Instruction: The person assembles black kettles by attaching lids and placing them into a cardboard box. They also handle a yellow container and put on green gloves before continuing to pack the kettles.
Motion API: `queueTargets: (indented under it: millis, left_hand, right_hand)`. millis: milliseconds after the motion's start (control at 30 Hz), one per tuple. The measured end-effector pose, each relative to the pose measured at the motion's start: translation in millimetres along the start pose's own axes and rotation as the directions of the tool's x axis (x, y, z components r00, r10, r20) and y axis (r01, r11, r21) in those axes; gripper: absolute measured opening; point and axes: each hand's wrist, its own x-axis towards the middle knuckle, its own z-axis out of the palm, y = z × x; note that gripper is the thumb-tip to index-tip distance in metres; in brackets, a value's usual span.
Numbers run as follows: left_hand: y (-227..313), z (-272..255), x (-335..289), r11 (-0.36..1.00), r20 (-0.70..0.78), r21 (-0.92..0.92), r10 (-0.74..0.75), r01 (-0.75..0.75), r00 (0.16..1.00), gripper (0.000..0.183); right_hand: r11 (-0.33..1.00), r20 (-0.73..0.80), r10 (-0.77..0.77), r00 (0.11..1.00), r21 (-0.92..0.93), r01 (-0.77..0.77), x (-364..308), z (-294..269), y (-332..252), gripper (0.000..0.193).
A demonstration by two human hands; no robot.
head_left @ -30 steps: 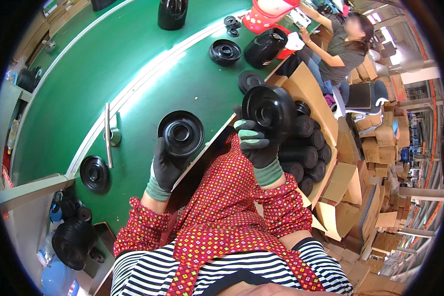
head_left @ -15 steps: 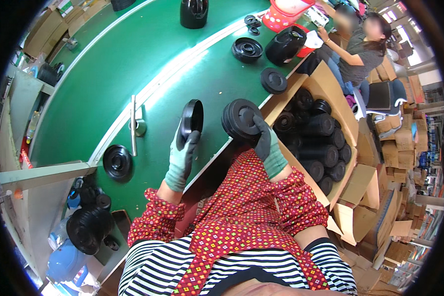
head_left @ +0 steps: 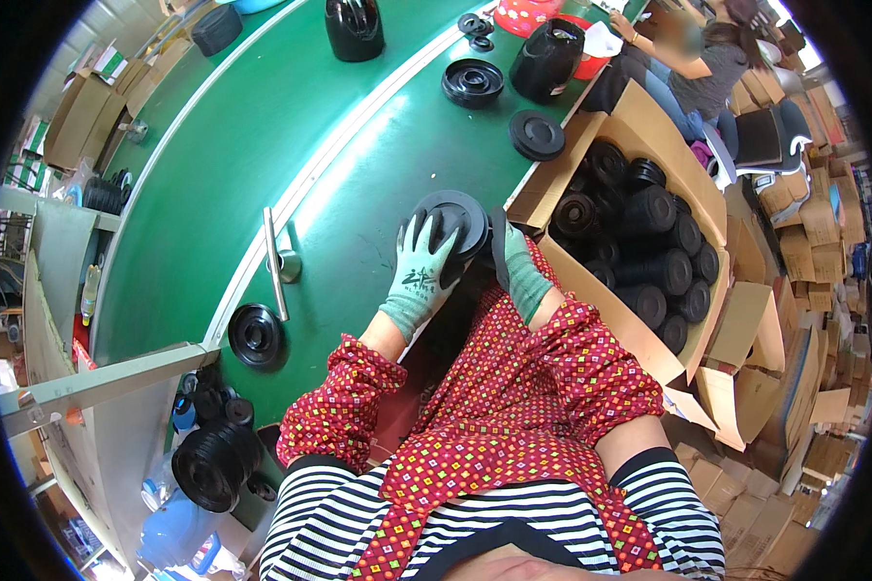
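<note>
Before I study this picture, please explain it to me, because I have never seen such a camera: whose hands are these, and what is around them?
There is no robot here: a person works with two gloved hands. A wide fisheye camera on the person's head looks down, so straight edges bend near the rim. The left hand has its fingers spread over a black disc at the near edge of a green table. The right hand is at the disc's right side; its grip is partly hidden. Also on the table are a ringed disc, a metal rod and a black jug-shaped body. At right, an open cardboard box holds black cylindrical pieces.
</note>
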Motion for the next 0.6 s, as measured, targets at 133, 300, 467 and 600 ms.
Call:
queueTargets:
  millis: [133, 300, 467, 600]
  left_hand:
    - [10.4, -0.6, 2.4, 0.995, 0.058, 0.042, -0.098, 0.095, 0.993, 0.100]
    - [12.3, -4.2, 1.1, 0.923, 0.007, 0.018, -0.385, 0.384, 0.923, 0.109]
    - [-8.0, -1.0, 9.4, 0.896, 0.034, -0.041, -0.440, 0.441, 0.897, 0.113]
    - [-69.6, -0.5, 9.6, 0.924, -0.171, -0.146, -0.376, 0.354, 0.911, 0.112]
  right_hand:
    - [0.996, 0.059, 0.088, 0.994, 0.025, -0.090, -16.7, -15.0, -11.6, 0.054]
    - [0.862, 0.222, -0.228, 0.948, -0.406, 0.303, -22.1, -10.6, -13.3, 0.051]
    - [0.922, 0.225, -0.180, 0.958, -0.300, 0.244, -32.1, 17.2, -28.1, 0.047]
    - [0.984, 0.517, 0.001, 0.856, 0.153, -0.094, -32.7, 48.0, -44.5, 0.061]
